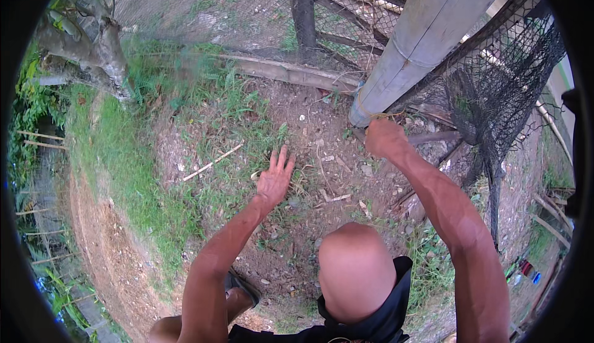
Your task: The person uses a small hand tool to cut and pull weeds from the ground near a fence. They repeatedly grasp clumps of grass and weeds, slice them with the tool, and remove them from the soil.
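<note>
My left hand [275, 178] is over low grass and bare soil, fingers extended and slightly apart, holding nothing; whether it touches the ground I cannot tell. A thick grey bamboo pole [417, 36] leans in from the upper right, its lower end near the soil. Thin yellow cord [378, 115] loops around that lower end and runs to my right hand [384, 137], which is closed in a fist on it. The fingers hide the part of the cord within the grip. A dry stick [213, 161] lies in the grass left of my left hand.
Wire mesh fencing [185, 8] with a dark wooden post [301, 15] and a bottom board [287, 71] runs across the back. Black netting [492, 97] hangs bunched at right. A tree trunk [102, 50] stands upper left. My bent knee [355, 268] rises in front.
</note>
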`<action>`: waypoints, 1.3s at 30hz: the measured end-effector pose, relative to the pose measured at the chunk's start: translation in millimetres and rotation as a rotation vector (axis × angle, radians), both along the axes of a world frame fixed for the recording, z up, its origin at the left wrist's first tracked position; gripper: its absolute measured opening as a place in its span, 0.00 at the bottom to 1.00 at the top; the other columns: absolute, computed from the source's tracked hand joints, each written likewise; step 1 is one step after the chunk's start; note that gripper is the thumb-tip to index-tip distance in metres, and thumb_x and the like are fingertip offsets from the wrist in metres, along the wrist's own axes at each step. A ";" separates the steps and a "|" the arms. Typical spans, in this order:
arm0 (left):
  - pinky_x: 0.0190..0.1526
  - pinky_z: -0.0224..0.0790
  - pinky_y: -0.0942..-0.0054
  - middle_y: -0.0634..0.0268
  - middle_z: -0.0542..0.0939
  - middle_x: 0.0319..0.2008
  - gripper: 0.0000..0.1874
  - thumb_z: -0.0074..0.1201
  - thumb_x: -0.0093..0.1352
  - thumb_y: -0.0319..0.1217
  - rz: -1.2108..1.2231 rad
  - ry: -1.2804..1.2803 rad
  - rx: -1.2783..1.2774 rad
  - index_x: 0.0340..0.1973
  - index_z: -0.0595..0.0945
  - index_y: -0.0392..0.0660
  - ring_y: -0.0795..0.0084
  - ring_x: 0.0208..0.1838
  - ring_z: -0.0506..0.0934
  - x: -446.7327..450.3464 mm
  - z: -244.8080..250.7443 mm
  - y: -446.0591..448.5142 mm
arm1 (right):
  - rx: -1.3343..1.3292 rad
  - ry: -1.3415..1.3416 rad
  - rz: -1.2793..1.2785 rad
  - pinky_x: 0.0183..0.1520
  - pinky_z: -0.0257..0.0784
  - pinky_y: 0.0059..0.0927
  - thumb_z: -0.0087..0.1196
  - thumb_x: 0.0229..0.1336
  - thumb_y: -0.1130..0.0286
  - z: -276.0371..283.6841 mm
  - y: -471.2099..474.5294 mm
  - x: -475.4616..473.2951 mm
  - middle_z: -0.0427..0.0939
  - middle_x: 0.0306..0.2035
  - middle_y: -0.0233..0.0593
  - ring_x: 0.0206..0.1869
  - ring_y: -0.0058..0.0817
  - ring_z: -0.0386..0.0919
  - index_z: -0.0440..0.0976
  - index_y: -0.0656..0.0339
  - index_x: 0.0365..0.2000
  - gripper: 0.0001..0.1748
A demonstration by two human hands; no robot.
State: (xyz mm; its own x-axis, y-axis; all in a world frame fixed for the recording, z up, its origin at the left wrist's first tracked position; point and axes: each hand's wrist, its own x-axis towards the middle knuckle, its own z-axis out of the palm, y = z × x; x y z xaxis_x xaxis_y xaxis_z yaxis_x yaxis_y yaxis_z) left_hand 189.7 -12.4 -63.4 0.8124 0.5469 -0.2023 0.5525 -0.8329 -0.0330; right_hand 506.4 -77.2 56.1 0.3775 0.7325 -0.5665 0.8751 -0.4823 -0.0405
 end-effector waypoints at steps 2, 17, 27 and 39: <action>0.43 0.87 0.64 0.48 0.65 0.71 0.29 0.55 0.70 0.27 0.106 -0.043 0.213 0.68 0.71 0.41 0.51 0.71 0.69 -0.9 -14.8 22.6 | 0.000 0.008 -0.008 0.54 0.82 0.45 0.57 0.67 0.61 6.8 3.7 -7.6 0.86 0.46 0.58 0.50 0.49 0.87 0.84 0.70 0.45 0.20; 0.41 0.83 0.52 0.47 0.87 0.34 0.06 0.47 0.75 0.27 0.206 0.123 -0.063 0.43 0.77 0.39 0.47 0.40 0.88 -65.5 -15.2 45.0 | 0.158 -0.043 0.019 0.51 0.84 0.46 0.56 0.61 0.70 -13.8 -36.7 -22.4 0.87 0.40 0.59 0.45 0.52 0.88 0.83 0.70 0.45 0.16; 0.40 0.81 0.53 0.49 0.87 0.35 0.07 0.42 0.77 0.28 0.303 0.357 -0.169 0.44 0.75 0.39 0.50 0.40 0.86 -240.4 35.2 -46.3 | 0.742 0.291 -0.369 0.28 0.75 0.49 0.60 0.68 0.61 -91.5 -178.7 -70.0 0.83 0.26 0.44 0.23 0.44 0.81 0.76 0.66 0.49 0.19; 0.49 0.79 0.49 0.51 0.85 0.44 0.27 0.68 0.63 0.38 0.240 0.125 -0.323 0.51 0.71 0.43 0.47 0.49 0.84 -190.1 45.6 -89.4 | 0.519 1.275 -1.145 0.15 0.67 0.30 0.59 0.73 0.58 -125.9 5.5 -185.0 0.67 0.19 0.27 0.14 0.20 0.66 0.74 0.61 0.46 0.16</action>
State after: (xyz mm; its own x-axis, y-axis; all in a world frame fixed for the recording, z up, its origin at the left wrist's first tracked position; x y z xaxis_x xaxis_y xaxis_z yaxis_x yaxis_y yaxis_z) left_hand -0.4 -101.8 -17.8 0.6282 0.6100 -0.4830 0.7403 -0.6596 0.1297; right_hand 321.4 -71.7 -69.8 0.3320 0.6265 -0.7051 -0.5421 -0.4850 -0.6862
